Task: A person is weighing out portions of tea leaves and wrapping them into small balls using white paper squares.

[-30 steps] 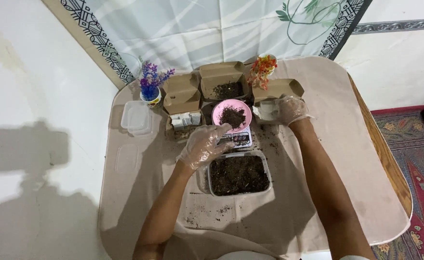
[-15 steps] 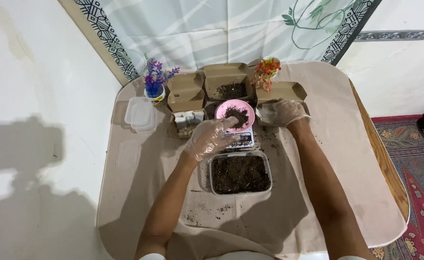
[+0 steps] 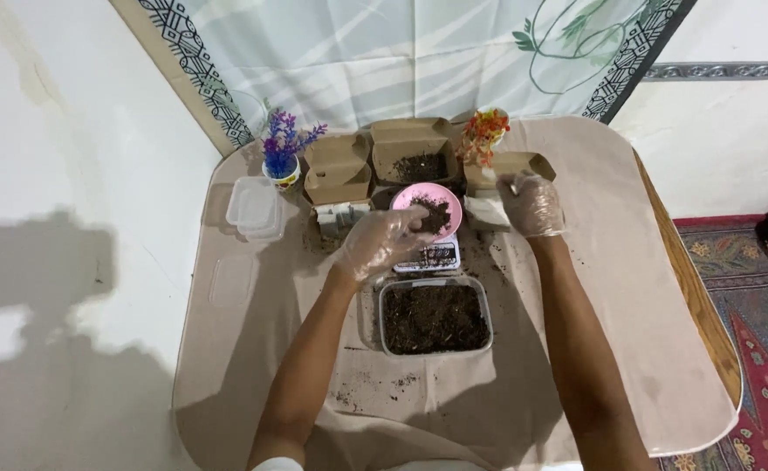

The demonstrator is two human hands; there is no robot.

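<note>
- Soil (image 3: 436, 212) is heaped in a round pink dish (image 3: 428, 207), which rests on a small scale (image 3: 432, 255) at the centre of the table (image 3: 663, 349).
- The dish is touched at its left rim by the gloved left hand (image 3: 382, 244); its fingers are curled loosely over the rim, and whether a pinch of soil is held cannot be told.
- The dish lies just right and far of the left hand's fingers, so this hand is the nearer one.
- The gloved right hand (image 3: 532, 203) is set to the right of the dish, at a small cardboard box (image 3: 502, 166); its fingers are bent, but any grip cannot be made out.
- A clear plastic tub (image 3: 435, 316), nearly full of dark soil, stands just near of the scale.
- An open cardboard box (image 3: 416, 157) at the far side holds some soil; the open box (image 3: 339, 170) to its left appears empty.
- Two small flower pots, purple (image 3: 284, 153) and orange (image 3: 483, 135), flank the boxes.
</note>
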